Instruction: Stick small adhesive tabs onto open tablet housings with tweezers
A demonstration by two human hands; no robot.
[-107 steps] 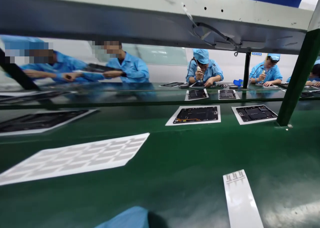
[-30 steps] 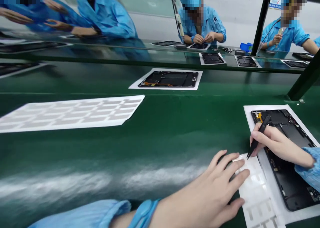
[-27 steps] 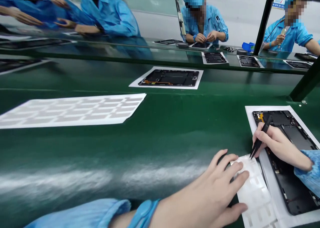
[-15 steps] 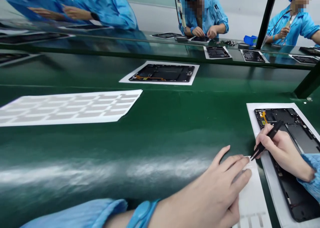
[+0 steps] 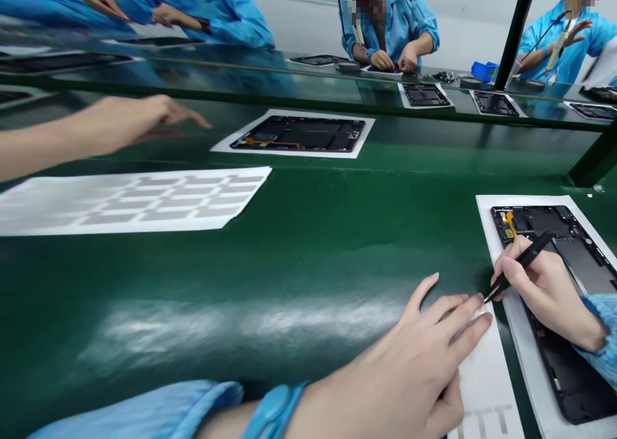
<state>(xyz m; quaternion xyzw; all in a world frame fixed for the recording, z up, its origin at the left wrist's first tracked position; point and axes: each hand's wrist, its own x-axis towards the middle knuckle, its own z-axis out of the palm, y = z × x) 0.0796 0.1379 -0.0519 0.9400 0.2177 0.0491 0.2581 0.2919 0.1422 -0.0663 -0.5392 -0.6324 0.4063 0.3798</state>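
My left hand (image 5: 419,355) lies with fingers outstretched on a white sheet (image 5: 486,375) that bears grey T-shaped pieces near its lower end. Black tweezers (image 5: 523,257) sit in my right hand (image 5: 544,281), pinched like a pen. Their tips touch the sheet's top edge, right at my left fingertips. Whether anything is between the tips is too small to tell. Beneath my right hand and wrist lies an opened black tablet housing (image 5: 576,387) with an orange flex cable, on white paper (image 5: 486,217).
A large white sheet with grey labels (image 5: 168,201) lies on the green conveyor belt (image 5: 337,233). Beyond it is another tablet housing (image 5: 303,134) on paper. A co-worker's hand (image 5: 139,121) reaches in from the left. Several blue-clad people work behind the rail; a dark post (image 5: 592,150) stands right.
A co-worker's arm has come in from the left over the label sheet. The far tablet housing has shifted slightly left. My left fingers moved slightly right; my right hand still holds the tweezers.
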